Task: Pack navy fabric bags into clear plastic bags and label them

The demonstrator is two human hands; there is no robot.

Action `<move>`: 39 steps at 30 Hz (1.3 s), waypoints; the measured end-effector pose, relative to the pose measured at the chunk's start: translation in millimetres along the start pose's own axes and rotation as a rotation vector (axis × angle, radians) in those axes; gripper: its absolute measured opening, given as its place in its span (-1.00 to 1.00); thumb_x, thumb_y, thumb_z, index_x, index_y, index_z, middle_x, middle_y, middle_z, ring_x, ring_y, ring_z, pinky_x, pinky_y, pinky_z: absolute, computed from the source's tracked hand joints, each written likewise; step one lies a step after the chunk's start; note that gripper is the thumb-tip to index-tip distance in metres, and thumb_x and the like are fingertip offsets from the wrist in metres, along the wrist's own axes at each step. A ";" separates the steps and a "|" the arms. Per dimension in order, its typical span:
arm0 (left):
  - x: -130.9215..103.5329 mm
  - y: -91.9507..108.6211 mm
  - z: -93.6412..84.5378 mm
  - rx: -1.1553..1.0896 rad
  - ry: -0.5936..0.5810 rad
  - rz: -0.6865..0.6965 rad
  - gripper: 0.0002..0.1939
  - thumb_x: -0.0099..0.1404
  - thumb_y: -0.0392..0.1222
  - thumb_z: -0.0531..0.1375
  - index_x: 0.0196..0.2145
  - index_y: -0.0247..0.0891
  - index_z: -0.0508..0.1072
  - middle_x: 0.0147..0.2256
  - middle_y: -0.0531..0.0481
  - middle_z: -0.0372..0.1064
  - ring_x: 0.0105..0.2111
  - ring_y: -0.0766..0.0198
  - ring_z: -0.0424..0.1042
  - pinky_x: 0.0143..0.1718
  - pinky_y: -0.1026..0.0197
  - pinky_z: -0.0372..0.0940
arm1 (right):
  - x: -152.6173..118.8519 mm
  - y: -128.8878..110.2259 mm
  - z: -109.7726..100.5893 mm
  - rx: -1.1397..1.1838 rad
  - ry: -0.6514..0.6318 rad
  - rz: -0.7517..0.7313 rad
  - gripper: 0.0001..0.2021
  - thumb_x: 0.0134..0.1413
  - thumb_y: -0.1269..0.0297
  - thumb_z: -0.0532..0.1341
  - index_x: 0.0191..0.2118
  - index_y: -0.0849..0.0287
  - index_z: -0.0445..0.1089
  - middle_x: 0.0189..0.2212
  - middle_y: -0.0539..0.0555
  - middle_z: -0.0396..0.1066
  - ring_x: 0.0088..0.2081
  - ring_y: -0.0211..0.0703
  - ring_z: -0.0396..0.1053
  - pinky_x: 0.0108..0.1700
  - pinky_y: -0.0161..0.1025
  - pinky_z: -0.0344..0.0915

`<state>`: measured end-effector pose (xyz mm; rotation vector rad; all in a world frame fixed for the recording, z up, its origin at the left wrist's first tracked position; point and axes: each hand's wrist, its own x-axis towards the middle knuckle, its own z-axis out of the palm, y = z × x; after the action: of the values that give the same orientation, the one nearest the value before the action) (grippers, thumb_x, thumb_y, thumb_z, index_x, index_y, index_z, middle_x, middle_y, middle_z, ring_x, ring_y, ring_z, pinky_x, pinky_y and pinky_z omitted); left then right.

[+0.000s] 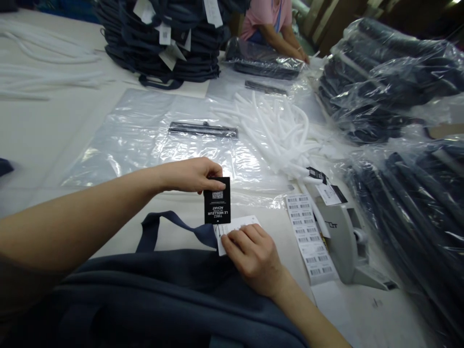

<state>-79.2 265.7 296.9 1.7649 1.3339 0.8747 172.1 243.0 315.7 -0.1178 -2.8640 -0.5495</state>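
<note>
Between the thumb and fingers of my left hand [195, 176] is the upper edge of a black printed tag [217, 205]. My right hand [253, 256] is closed at a white tag [237, 224], just below and to the right of the black one, with its fingertips on the white tag's lower part. Both tags lie close together beside a navy strap [181, 224]. The strap belongs to a navy fabric bag [163, 299] that fills the near side of the view, under my forearms.
Clear plastic bags [137, 130] lie flat beyond my hands. White cords [282, 125] are heaped behind. On the right are a barcode label sheet [310, 237], a grey dispenser [342, 241] and plastic-wrapped navy goods [391, 82]. Tagged navy bags [163, 43] are stacked behind; another person [268, 24] stands there.
</note>
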 end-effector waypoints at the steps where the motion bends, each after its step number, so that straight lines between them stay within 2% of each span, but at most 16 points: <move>1: 1.6 6.9 1.4 -0.023 -0.001 -0.065 -0.78 0.15 -0.03 0.17 -0.44 -0.26 0.40 -0.58 0.04 0.31 -0.59 0.29 0.29 -0.54 0.29 0.11 | -0.2 0.2 0.7 0.003 0.003 0.005 -0.83 0.20 0.47 0.09 -0.31 0.26 0.43 -0.50 0.06 0.32 -0.42 -0.16 0.15 -0.39 -0.16 0.11; 3: 4.5 21.4 5.6 0.018 0.062 -0.112 -0.85 0.09 -0.12 0.20 -0.40 -0.25 0.43 -0.58 0.07 0.32 -0.61 0.29 0.29 -0.55 0.28 0.10 | -0.7 0.6 2.0 0.009 0.016 0.012 -0.83 0.21 0.47 0.09 -0.30 0.26 0.43 -0.50 0.06 0.32 -0.41 -0.16 0.15 -0.39 -0.16 0.11; 6: 7.7 40.6 11.7 0.237 0.204 -0.024 -0.89 0.04 -0.23 0.23 -0.40 -0.21 0.48 -0.54 0.07 0.34 -0.54 0.27 0.30 -0.47 0.27 0.07 | -1.4 1.2 2.9 0.007 0.044 0.045 -0.84 0.20 0.48 0.10 -0.31 0.27 0.43 -0.49 0.07 0.33 -0.40 -0.16 0.16 -0.37 -0.17 0.10; 9: 12.4 53.8 16.2 0.348 0.251 0.052 -0.90 0.05 -0.24 0.23 -0.40 -0.22 0.50 -0.53 0.04 0.34 -0.49 0.23 0.30 -0.44 0.25 0.05 | -1.4 2.1 1.5 -0.021 0.075 0.122 -0.84 0.20 0.49 0.10 -0.22 0.28 0.44 -0.46 0.08 0.36 -0.35 -0.13 0.18 -0.28 -0.14 0.14; 12: 23.4 67.9 25.6 0.359 0.214 0.099 -0.89 0.06 -0.24 0.22 -0.39 -0.23 0.50 -0.50 0.01 0.37 -0.47 0.23 0.32 -0.46 0.24 0.06 | -1.6 2.7 -0.3 -0.068 0.133 0.157 -0.72 0.18 0.51 0.11 -0.01 0.21 0.38 -0.44 0.07 0.36 -0.30 -0.10 0.19 -0.17 -0.10 0.13; 14: 33.5 83.1 37.1 0.404 0.129 0.138 -0.87 0.06 -0.26 0.19 -0.38 -0.26 0.50 -0.48 -0.03 0.40 -0.45 0.21 0.34 -0.49 0.24 0.06 | -3.1 2.9 0.2 -0.138 0.134 0.180 -0.66 0.17 0.50 0.13 0.05 0.14 0.35 -0.47 0.05 0.32 -0.32 -0.11 0.16 -0.16 -0.10 0.12; 17: 46.8 112.2 53.8 0.495 -0.035 0.184 -0.84 0.10 -0.28 0.15 -0.36 -0.31 0.51 -0.43 -0.10 0.43 -0.41 0.17 0.39 -0.52 0.24 0.07 | -8.8 3.2 3.8 -0.291 0.156 0.271 -0.73 0.15 0.48 0.15 -0.07 0.11 0.43 -0.47 0.07 0.28 -0.33 -0.10 0.13 -0.18 -0.10 0.11; 20: 47.6 129.3 53.0 0.419 -0.040 0.262 -0.76 0.25 -0.11 0.12 -0.29 -0.30 0.51 -0.40 -0.09 0.46 -0.39 0.17 0.40 -0.46 0.23 0.13 | -17.0 4.7 7.1 -0.364 0.306 0.320 -0.87 0.12 0.45 0.19 -0.28 0.07 0.45 -0.30 0.12 0.35 -0.12 -0.01 0.17 -0.07 -0.06 0.10; 23: 31.6 110.0 32.5 0.211 0.077 0.294 -0.70 0.31 0.02 0.10 -0.22 -0.23 0.49 -0.37 0.00 0.47 -0.37 0.26 0.41 -0.37 0.27 0.18 | -23.7 9.2 7.6 -0.320 0.314 0.311 -0.89 0.16 0.43 0.17 -0.30 0.08 0.41 -0.12 0.05 0.41 0.10 0.07 0.12 0.18 0.08 -0.10; 25: 16.1 73.5 19.4 0.173 0.092 0.265 -0.73 0.30 -0.02 0.13 -0.17 -0.22 0.47 -0.32 0.02 0.46 -0.34 0.29 0.42 -0.31 0.29 0.21 | -26.3 14.6 7.6 -0.230 0.230 0.330 -0.84 0.20 0.47 0.10 -0.28 0.09 0.39 -0.21 0.00 0.45 0.09 0.01 0.18 0.25 0.16 -0.26; 27: 0.6 25.0 17.8 0.255 0.011 0.281 -0.63 0.25 -0.03 0.20 -0.02 -0.20 0.40 -0.14 -0.03 0.44 -0.16 0.23 0.41 -0.15 0.27 0.23 | -27.8 21.4 8.9 -0.138 0.150 0.347 -0.77 0.22 0.52 0.03 -0.26 0.11 0.38 -0.35 -0.02 0.43 -0.08 -0.12 0.29 0.27 0.13 -0.20; 30: -22.3 -43.8 44.6 0.545 -0.035 0.257 -0.28 0.13 -0.11 0.32 0.20 -0.21 0.18 0.14 -0.20 0.23 0.12 -0.02 0.20 0.13 0.02 0.08 | -29.9 31.6 13.6 -0.093 0.072 0.341 -0.69 0.20 0.56 -0.06 -0.17 0.17 0.39 -0.41 0.05 0.35 -0.29 -0.16 0.24 0.08 -0.06 0.16; 32: -38.2 -70.2 73.9 0.666 0.046 0.268 -0.34 0.15 -0.21 0.29 0.19 -0.25 0.20 0.18 -0.26 0.16 0.18 -0.11 0.12 0.19 -0.10 -0.01 | -31.8 36.5 16.8 -0.097 0.029 0.340 -0.64 0.18 0.57 -0.08 -0.05 0.21 0.37 -0.41 0.09 0.32 -0.32 -0.11 0.20 -0.13 -0.13 0.22; 35: -59.3 -72.7 106.9 0.535 0.076 0.235 -0.67 0.34 -0.13 0.07 0.01 -0.30 0.37 0.02 -0.26 0.31 0.04 -0.01 0.28 0.10 -0.01 0.13 | -35.0 40.4 18.9 -0.069 -0.052 0.355 -0.60 0.19 0.55 -0.08 0.07 0.22 0.31 -0.41 0.11 0.31 -0.34 -0.08 0.18 -0.25 -0.13 0.16; 37: -69.0 -58.2 111.4 0.354 -0.119 0.046 -0.65 0.30 -0.03 0.09 -0.07 -0.29 0.41 -0.12 -0.21 0.40 -0.11 0.02 0.39 -0.07 0.07 0.27 | -35.2 43.1 18.2 0.014 -0.093 0.386 -0.63 0.22 0.49 -0.07 0.06 0.20 0.32 -0.39 0.11 0.32 -0.33 -0.07 0.19 -0.24 -0.12 0.15; 39: -76.8 -39.1 105.1 0.147 -0.371 -0.111 -0.67 0.19 -0.06 0.19 -0.12 -0.24 0.43 -0.23 -0.10 0.45 -0.23 0.07 0.44 -0.25 0.18 0.31 | -32.0 49.7 16.3 0.178 -0.129 0.431 -0.68 0.26 0.40 -0.04 0.01 0.18 0.36 -0.38 0.10 0.34 -0.31 -0.09 0.22 -0.20 -0.12 0.17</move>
<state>-24.5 181.7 205.1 1.8356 1.2570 0.3711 205.8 294.0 311.1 -0.7412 -2.8616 -0.2071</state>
